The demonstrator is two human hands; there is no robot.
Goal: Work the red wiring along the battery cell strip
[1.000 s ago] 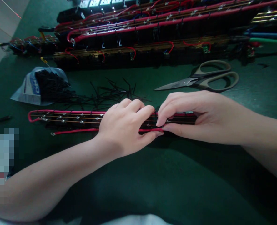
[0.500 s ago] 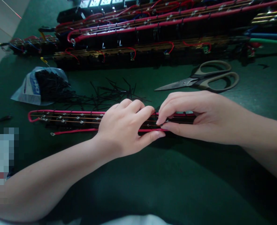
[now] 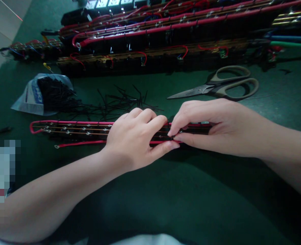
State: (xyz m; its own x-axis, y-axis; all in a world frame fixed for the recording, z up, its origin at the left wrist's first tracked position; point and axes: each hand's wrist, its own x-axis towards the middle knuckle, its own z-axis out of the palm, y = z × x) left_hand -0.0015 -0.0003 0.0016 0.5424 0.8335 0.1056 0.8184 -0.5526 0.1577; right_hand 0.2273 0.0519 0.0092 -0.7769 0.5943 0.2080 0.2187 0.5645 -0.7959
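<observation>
A long black socket strip (image 3: pixel 71 128) with brass-coloured rails lies across the green table, with red wire (image 3: pixel 94 123) along both long edges. The wire loops round the left end and ends in a ring terminal (image 3: pixel 56 146). My left hand (image 3: pixel 135 139) lies over the strip's middle and clasps it, fingers on the far edge, thumb along the near edge. Just right of that thumb, my right hand (image 3: pixel 206 126) pinches a thin black cable tie at the near red wire; the fingertips mostly hide it. Other black ties bind the far wire to the strip.
Behind the strip are loose black cable ties (image 3: pixel 122 100) and a clear bag (image 3: pixel 33 98) spilling more of them. Scissors (image 3: pixel 214 86) lie behind my right hand, blades pointing left. Several wired strips (image 3: pixel 150 37) are stacked along the back.
My right fingertips have shifted slightly left and tightened at the near red wire. My left hand keeps its hold, and the strip has hardly moved.
</observation>
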